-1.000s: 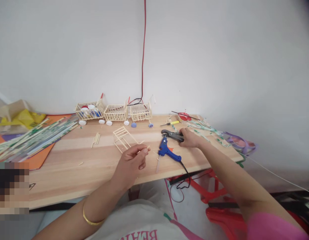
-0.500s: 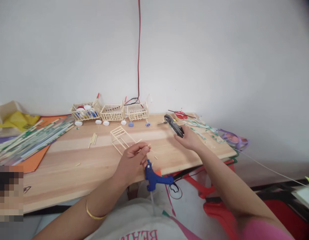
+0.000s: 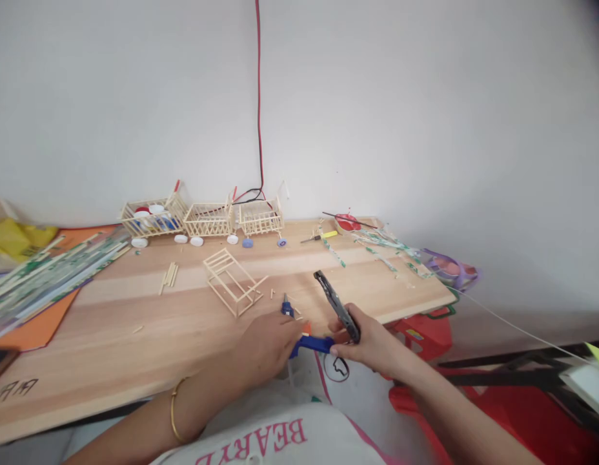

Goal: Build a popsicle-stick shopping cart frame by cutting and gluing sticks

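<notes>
My left hand (image 3: 266, 345) rests at the front edge of the wooden table (image 3: 135, 349), fingers curled over the body of a blue glue gun (image 3: 309, 345); the gun's nozzle sticks out above the knuckles. My right hand (image 3: 370, 341) is closed on the handles of black pliers (image 3: 334, 298), whose jaws point up and away over the table. Just beyond the left hand lies a small open frame of thin wooden sticks (image 3: 232, 281). A few short stick offcuts are scattered near the gun's nozzle.
Three stick-built carts (image 3: 207, 219) with bottle-cap wheels line the wall, under a red and black wire (image 3: 259, 97). A bundle of green-white paper sticks (image 3: 48, 274) lies on orange paper at left. A yellow-handled screwdriver (image 3: 323, 236) and scraps lie back right. A red stool (image 3: 425, 329) stands beneath.
The right hand lifted the pliers from the back of the table and brought them to the front edge. The glue gun slid to the edge, and the left hand has come down onto it.
</notes>
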